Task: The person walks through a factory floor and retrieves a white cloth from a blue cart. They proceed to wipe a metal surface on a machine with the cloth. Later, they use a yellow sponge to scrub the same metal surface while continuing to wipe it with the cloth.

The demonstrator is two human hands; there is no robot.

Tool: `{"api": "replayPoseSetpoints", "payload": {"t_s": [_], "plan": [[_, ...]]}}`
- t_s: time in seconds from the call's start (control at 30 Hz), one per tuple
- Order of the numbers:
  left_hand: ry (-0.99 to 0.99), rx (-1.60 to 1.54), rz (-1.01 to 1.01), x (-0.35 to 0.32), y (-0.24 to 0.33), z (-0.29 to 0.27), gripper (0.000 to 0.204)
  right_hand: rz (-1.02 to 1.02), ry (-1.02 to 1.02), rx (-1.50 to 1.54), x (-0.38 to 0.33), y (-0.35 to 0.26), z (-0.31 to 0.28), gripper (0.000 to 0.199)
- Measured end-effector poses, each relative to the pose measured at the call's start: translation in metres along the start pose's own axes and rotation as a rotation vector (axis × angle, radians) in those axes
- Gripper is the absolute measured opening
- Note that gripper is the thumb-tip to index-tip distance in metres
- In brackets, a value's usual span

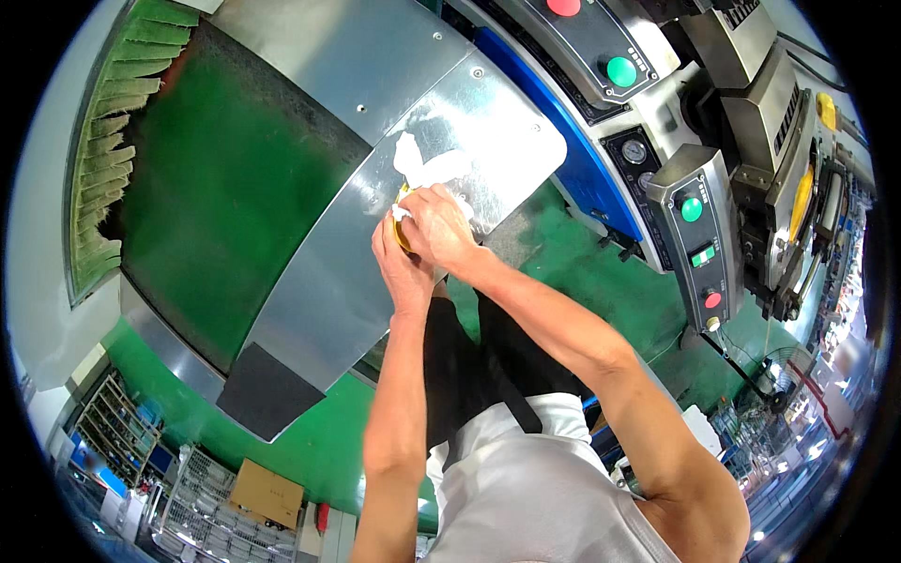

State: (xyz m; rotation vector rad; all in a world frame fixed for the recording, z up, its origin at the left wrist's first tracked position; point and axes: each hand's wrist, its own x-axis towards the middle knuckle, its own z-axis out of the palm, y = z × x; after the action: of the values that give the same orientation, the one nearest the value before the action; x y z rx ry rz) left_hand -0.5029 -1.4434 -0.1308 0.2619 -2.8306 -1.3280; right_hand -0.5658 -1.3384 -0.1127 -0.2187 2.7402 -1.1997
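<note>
My 2 hands meet over the steel surface (488, 141): left hand (399, 272) clamped on a yellow piece (402, 235), right hand (436, 225) pinching white cloth (422, 159) just above it.

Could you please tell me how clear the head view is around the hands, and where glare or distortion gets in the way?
Head view: both hands are sharp; glare whitens the steel plate beside the white cloth; fisheye bends the machine's edges; the lower-right rim is blown out.

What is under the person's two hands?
Between the left hand and right hand a small yellow thing peeks out, mostly covered. Beneath lies the shiny metal plate.
</note>
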Motion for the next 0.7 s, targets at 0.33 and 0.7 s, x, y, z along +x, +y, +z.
{"api": "replayPoseSetpoints", "payload": {"t_s": [0.33, 0.7], "plan": [[-0.13, 0.086, 0.013, 0.009, 0.011, -0.014, 0.078, -0.711, -0.628, -0.054, 0.035, 0.039, -0.043, 0.012], [-0.028, 0.011, 0.035, 0.015, 0.002, -0.009, 0.069, -0.416, -0.392, -0.169, 0.012, 0.01, -0.01, 0.011]]}}
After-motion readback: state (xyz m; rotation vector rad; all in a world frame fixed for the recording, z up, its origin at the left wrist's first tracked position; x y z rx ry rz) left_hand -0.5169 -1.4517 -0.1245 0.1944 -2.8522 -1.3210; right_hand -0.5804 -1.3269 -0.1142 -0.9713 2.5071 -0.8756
